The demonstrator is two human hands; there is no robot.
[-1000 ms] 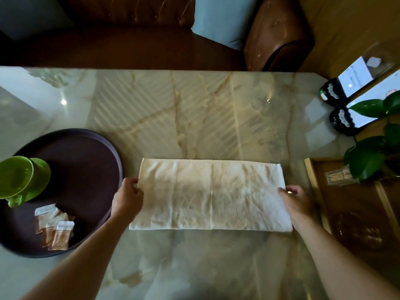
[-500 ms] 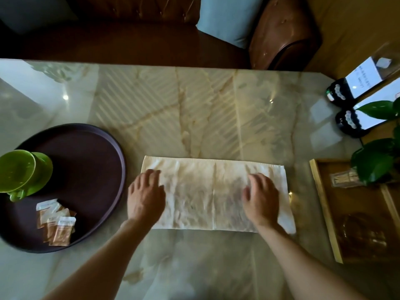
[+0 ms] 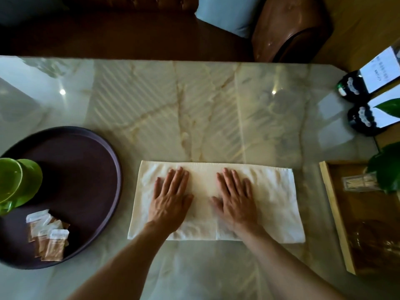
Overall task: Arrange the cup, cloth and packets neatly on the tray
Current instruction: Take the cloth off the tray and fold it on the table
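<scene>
A white cloth (image 3: 275, 198), folded into a long rectangle, lies flat on the marble table in front of me. My left hand (image 3: 171, 200) presses palm-down on its left half, fingers spread. My right hand (image 3: 236, 198) lies flat on its middle-right part, also spread. To the left sits a round dark purple tray (image 3: 86, 169). A green cup (image 3: 18, 182) stands on the tray's left side. Several brown packets (image 3: 48, 237) with white tops lie in a loose pile at the tray's front.
A wooden tray (image 3: 333, 213) holding a glass jar and a toothpick holder stands at the right edge, under a green plant (image 3: 387, 167). Two dark bottles (image 3: 357, 105) lie at the far right. A brown leather sofa lies beyond the table's far edge.
My hands left the cloth's two short ends, came onto its top and slid inward toward the middle, palms flat. The cloth, tray, cup and packets stayed in place.
</scene>
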